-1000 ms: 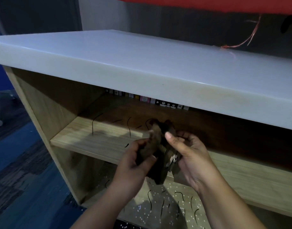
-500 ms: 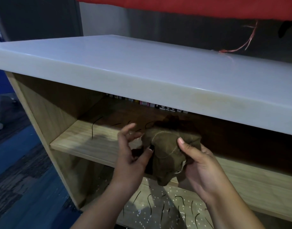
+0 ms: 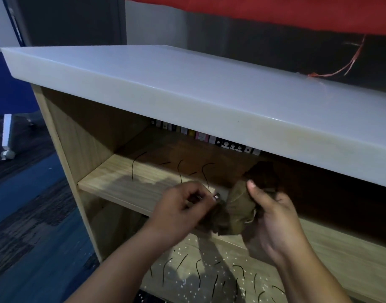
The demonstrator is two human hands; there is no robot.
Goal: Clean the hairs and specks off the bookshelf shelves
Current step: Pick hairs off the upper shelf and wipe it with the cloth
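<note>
Gripping crumpled brown cloth [image 3: 238, 213] with curled left hand [image 3: 183, 206] at 9 o'clock and right hand [image 3: 268, 217] at 3 o'clock, likely wadding it to wipe dark hairs [image 3: 133, 168] off pale wooden shelf [image 3: 113, 179] at 11 o'clock.

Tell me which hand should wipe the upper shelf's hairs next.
Probably left: the left hand pinches the cloth and sits right in front of the hairs; the right hand grips it farther right.

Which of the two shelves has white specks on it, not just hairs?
The lower shelf: white specks lie scattered among its dark hairs. The upper shelf, behind the left hand and right hand holding the brown cloth, shows only hairs.
</note>
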